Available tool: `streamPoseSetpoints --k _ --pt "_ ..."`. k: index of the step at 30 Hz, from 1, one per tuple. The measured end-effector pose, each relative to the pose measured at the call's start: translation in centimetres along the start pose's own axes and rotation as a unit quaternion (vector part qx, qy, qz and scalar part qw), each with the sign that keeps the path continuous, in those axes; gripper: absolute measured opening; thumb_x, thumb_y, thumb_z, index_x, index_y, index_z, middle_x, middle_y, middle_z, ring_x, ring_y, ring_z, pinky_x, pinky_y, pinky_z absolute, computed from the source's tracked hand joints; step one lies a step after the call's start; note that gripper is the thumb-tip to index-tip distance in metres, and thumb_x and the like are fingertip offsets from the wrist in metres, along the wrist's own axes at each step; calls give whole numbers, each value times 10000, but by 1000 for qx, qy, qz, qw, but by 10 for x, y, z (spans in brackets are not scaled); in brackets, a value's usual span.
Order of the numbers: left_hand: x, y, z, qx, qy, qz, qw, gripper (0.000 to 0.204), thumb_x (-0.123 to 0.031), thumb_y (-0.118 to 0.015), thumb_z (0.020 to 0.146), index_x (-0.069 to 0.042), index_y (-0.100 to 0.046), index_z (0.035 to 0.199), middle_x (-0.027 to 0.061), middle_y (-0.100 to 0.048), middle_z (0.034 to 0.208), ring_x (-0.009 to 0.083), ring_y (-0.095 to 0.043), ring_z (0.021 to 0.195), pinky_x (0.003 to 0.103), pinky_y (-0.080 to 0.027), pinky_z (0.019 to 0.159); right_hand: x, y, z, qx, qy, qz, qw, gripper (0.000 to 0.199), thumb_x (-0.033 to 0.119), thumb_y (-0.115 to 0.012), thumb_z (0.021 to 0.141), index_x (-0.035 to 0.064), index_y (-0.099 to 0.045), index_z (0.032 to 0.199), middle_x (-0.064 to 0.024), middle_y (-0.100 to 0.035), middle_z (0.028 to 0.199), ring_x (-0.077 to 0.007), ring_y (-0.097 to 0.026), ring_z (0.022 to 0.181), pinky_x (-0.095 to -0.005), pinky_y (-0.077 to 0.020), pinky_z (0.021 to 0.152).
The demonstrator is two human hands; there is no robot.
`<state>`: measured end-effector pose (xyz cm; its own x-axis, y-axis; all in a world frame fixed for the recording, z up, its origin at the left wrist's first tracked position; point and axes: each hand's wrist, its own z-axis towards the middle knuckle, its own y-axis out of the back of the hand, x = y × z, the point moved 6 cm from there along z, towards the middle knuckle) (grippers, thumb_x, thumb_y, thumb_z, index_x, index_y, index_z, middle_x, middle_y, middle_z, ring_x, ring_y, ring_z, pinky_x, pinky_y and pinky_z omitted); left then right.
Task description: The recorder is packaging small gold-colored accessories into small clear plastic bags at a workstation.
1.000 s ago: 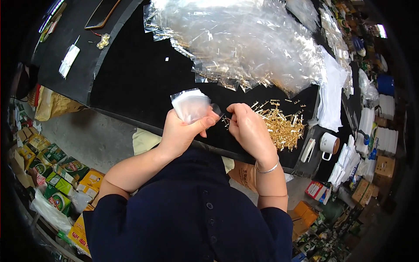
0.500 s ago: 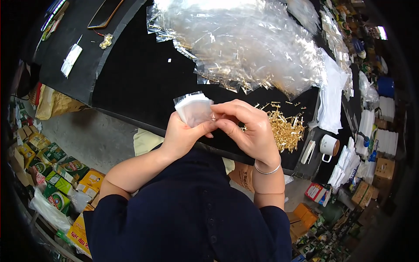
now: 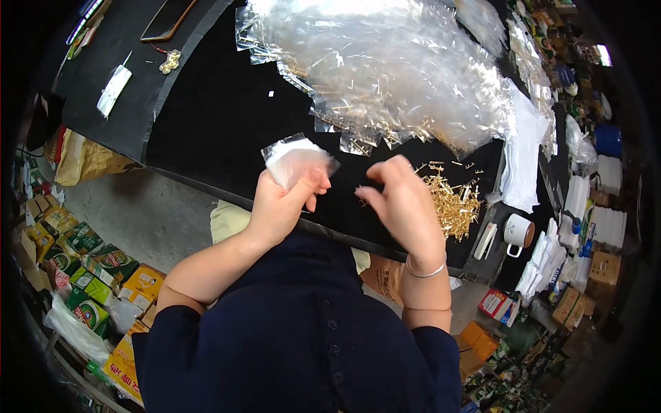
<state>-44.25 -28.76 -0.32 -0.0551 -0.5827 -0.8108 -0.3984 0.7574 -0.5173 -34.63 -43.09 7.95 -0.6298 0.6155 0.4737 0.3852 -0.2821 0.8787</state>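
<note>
held bags (image 3: pixel 292 153) blurred (partly hidden)

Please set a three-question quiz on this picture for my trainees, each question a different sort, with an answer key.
1. Which hand holds the fanned stack of small plastic bags?

2. True or false: the white mug stands to the right of the pile of small gold pieces.

3. Fill in the missing word: around the wrist of the right hand is a silver-coloured ____.

Key:
1. The left hand.
2. True.
3. Bracelet.
</note>
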Motion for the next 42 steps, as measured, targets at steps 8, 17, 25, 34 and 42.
streamPoseSetpoints --k 8,17,25,34,42 --pt "-1 -16 2 21 17 -4 1000 140 -103 -696 878 -25 -616 962 78 -645 843 108 -596 717 204 -452 529 -16 -28 -3 75 -21 97 992 127 -23 -712 761 -7 -625 853 -110 -582 797 -195 -597 656 -309 -475 572" --pt "2 -15 -3 5 41 -8 999 248 -97 -747 835 -14 -611 1024 53 -649 873 107 -600 727 210 -464 534 27 20 14 -129 71 352 924 120 -44 -690 802 -22 -677 920 -98 -662 849 -178 -643 721 -267 -509 641" --pt "-10 -12 -6 -25 -50 -11 998 275 -104 -706 876 -3 -586 1102 59 -642 911 108 -595 725 221 -474 572 39 10 25 -79 154 224 959 116 -40 -714 786 -19 -689 896 -123 -685 835 -206 -654 753 -272 -519 652" --pt "-10 5 1 -30 -10 -1 1000 162 -125 -624 938 -11 -602 1051 85 -643 902 109 -591 779 223 -454 561 19 5 17 -106 63 107 987 264 5 -743 741 6 -624 977 -117 -613 920 -239 -623 737 -333 -503 598" --pt "4 -16 1 7 14 -34 999 152 -109 -681 892 -10 -621 989 89 -657 876 101 -572 677 207 -450 544 -1 -26 -2 35 69 -21 997 182 4 -733 730 4 -592 845 -142 -591 872 -284 -597 675 -358 -476 572"
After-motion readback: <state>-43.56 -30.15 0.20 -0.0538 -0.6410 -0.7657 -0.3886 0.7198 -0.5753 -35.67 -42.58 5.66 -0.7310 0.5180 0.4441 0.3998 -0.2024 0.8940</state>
